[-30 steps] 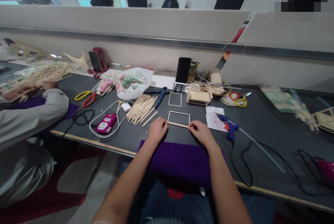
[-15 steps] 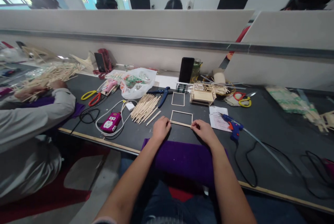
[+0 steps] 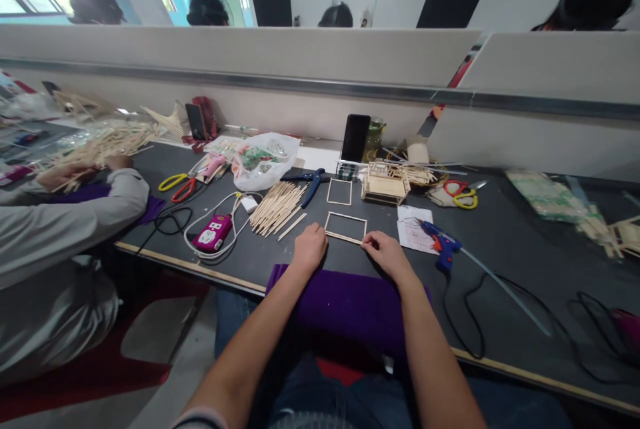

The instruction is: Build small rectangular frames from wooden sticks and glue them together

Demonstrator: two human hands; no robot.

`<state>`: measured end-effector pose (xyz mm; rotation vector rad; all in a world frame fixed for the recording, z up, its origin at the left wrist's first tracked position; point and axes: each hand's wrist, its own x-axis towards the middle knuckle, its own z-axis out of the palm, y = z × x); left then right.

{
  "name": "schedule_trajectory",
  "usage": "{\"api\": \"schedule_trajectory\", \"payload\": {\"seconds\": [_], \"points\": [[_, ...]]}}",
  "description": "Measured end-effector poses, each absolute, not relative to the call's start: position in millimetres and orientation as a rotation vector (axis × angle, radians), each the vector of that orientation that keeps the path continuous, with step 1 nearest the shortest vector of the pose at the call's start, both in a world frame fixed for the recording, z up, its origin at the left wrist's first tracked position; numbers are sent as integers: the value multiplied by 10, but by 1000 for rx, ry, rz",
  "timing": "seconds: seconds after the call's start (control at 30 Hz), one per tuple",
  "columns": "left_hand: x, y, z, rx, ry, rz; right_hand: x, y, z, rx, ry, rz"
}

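On the dark table, a small rectangular frame of thin wooden sticks [image 3: 344,238] lies flat between my hands. My left hand [image 3: 310,245] is closed at the near left corner, its fingertips partly hidden. At the near right corner, my right hand [image 3: 384,250] pinches the frame's end between thumb and finger. A second stick frame [image 3: 339,203] lies just beyond. Behind it to the right stands a small wooden stick model [image 3: 385,187]. Loose wooden sticks [image 3: 276,207] are heaped to the left, beside blue-handled cutters [image 3: 314,187]. A blue glue gun [image 3: 445,243] rests on paper at right.
Purple cloth [image 3: 350,299] lies along the near edge. Left are a pink power socket [image 3: 214,232] with its cable, scissors [image 3: 184,190] and a plastic bag [image 3: 267,159]. A phone [image 3: 355,137] stands at the back. A co-worker's sleeve [image 3: 75,215] is far left.
The camera view has shifted slightly. My hands stay at the two near corners of the stick frame, with hardly any movement.
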<state>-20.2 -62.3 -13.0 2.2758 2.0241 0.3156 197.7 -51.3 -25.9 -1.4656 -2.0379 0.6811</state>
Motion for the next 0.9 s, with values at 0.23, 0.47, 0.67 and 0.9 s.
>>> {"api": "schedule_trajectory", "payload": {"seconds": [0.23, 0.47, 0.67, 0.9], "points": [[-200, -591, -182, 2318, 2038, 325, 1974, -554, -237, -1459, -2069, 696], [-259, -560, -187, 2249, 2020, 487, 1953, -558, -217, -1455, -2083, 732], [-393, -484, -217, 1882, 1918, 803, 1941, -574, -200, -1473, -2092, 726], [-463, -410, -247, 1658, 1823, 959, 1937, -586, -202, -1488, -2106, 662]]}}
